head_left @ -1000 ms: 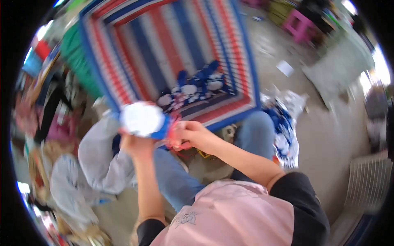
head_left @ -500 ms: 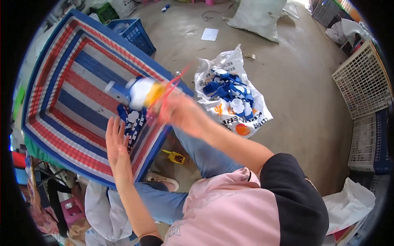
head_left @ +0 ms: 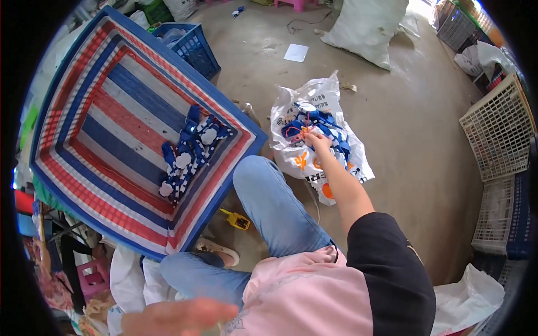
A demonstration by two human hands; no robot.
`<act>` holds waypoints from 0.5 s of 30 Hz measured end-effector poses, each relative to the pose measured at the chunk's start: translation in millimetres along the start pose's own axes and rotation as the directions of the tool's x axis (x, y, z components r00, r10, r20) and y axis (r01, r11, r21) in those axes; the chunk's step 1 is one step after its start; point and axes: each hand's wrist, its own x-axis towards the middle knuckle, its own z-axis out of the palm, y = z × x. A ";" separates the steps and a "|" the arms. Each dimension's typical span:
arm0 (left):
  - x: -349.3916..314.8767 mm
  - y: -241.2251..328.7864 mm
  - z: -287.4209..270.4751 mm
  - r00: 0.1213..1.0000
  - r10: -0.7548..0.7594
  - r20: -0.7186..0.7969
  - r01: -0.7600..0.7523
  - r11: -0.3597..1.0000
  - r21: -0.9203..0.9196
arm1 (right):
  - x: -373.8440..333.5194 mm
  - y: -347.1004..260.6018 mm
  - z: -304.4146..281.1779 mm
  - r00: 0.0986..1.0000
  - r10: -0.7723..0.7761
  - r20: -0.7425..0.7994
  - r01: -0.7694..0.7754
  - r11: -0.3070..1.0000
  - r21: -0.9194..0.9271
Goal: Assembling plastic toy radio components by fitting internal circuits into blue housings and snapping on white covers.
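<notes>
**Right hand in a bag of blue parts beside a striped box**

A large square box (head_left: 120,120) lined with red, white and blue striped sheeting fills the left of the view, tilted, with a loose pile of blue and white plastic parts (head_left: 188,151) lying in its lower corner. To its right, on the concrete floor (head_left: 426,140), a white plastic bag (head_left: 319,162) with orange and dark printing lies open, holding a heap of blue plastic pieces (head_left: 319,126). A big white sack (head_left: 367,28) rests farther off, cream and white crates (head_left: 496,129) stand at the right edge, and a small white paper sheet (head_left: 296,52) lies flat on the floor.

The right hand (head_left: 316,140) reaches into the bag, its fingers pinched narrowly on an orange-and-blue piece (head_left: 304,130) atop the heap. The left hand (head_left: 179,316) sits blurred at the lower edge; I cannot tell how its fingers are set.
</notes>
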 end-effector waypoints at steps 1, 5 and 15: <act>1.0 0.6 -4.0 1.000 0.009 0.016 -0.009 1.000 0.003 | 10.4 9.2 -3.9 0.989 0.071 -0.130 -0.078 0.996 -0.052; -8.3 5.2 -6.8 0.999 0.039 -0.027 -0.037 0.997 0.075 | -31.1 -1.1 28.2 0.978 0.138 -0.156 -0.132 0.990 0.044; -41.7 25.3 -25.2 0.982 0.185 -0.041 -0.177 0.973 0.149 | -154.7 -185.0 62.1 0.906 -0.231 0.355 0.112 0.939 0.326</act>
